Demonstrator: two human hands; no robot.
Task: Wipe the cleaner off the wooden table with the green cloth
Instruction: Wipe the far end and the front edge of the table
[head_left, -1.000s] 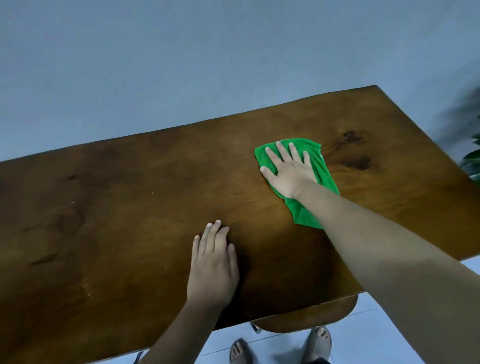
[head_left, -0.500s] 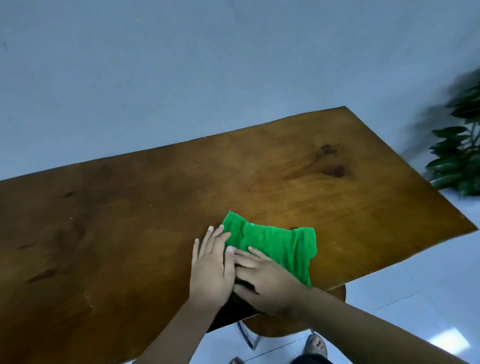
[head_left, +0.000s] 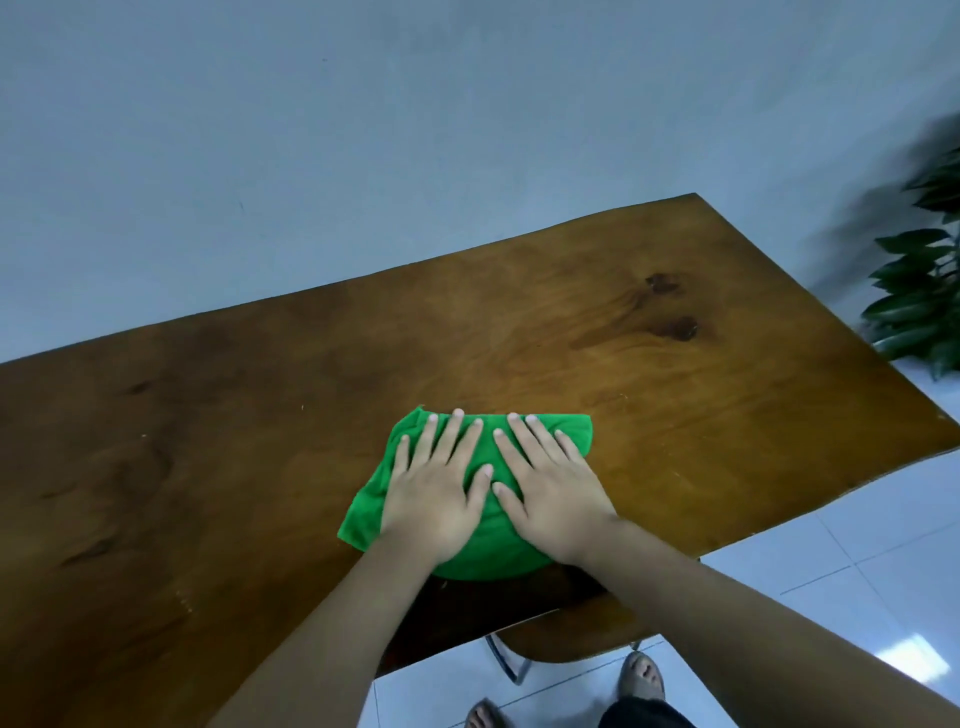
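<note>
The green cloth (head_left: 364, 512) lies spread on the wooden table (head_left: 701, 415), close to its near edge. Both of my hands rest flat on it, side by side, with fingers spread. My left hand (head_left: 434, 493) covers the cloth's left half and my right hand (head_left: 553, 493) its right half; the thumbs nearly touch. Neither hand curls around the fabric. No wet cleaner can be made out on the brown surface, which shows dark knots at the far right.
A grey wall stands behind the table's far edge. A leafy plant (head_left: 919, 306) stands on the white tiled floor past the table's right end. A wooden seat with metal legs (head_left: 566, 631) sits under the near edge, by my feet (head_left: 643, 675).
My right hand dragged the cloth from the far right back toward the near edge. My left hand moved from the bare wood onto the cloth, and the cloth is now spread wider.
</note>
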